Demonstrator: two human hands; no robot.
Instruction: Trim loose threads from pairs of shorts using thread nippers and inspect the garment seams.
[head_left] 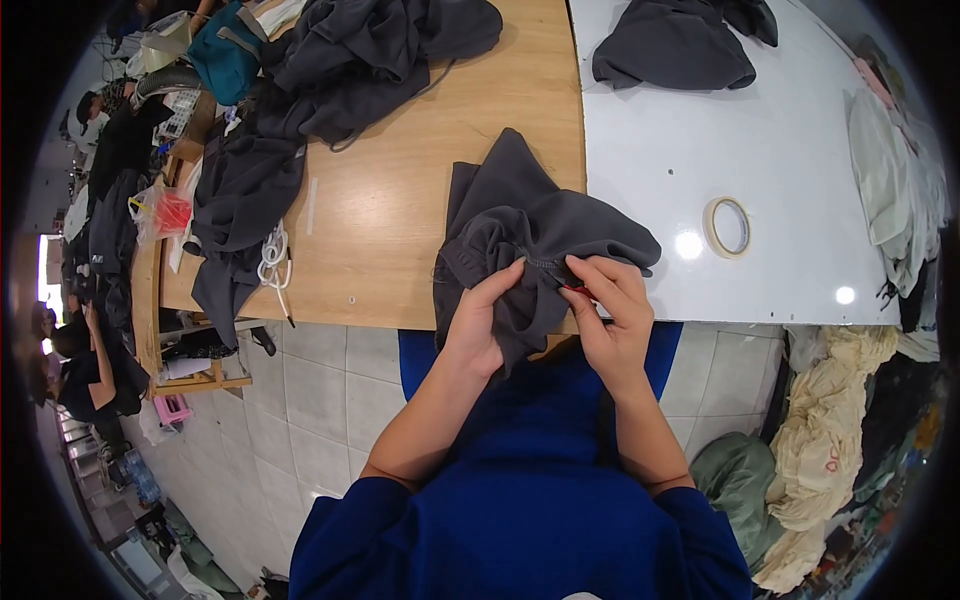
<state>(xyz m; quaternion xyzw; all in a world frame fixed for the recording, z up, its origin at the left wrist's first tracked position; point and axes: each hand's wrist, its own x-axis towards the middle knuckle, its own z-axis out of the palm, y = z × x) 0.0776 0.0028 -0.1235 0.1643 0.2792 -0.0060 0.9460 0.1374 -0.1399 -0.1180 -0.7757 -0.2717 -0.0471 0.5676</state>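
A dark grey garment [515, 185] lies bunched at the table's front edge, partly on the wood and partly over the white surface. My left hand [478, 318] is closed on its gathered cloth, thumb pressed beside a stitched seam. Close by on the right, my right hand [617, 312] is closed round a small red tool [582, 292], with its fingertips at the same seam. Fingers cover most of that tool, so its kind is hidden. Some of the cloth hangs down over the edge towards me.
More dark grey garments [340, 70] are heaped at the far left, with a white cord [275, 262] beside them. A tape roll [728, 227] and another dark garment [675, 45] rest on the white table [800, 150]. Cream cloth [825, 430] is piled at right. People work at far left.
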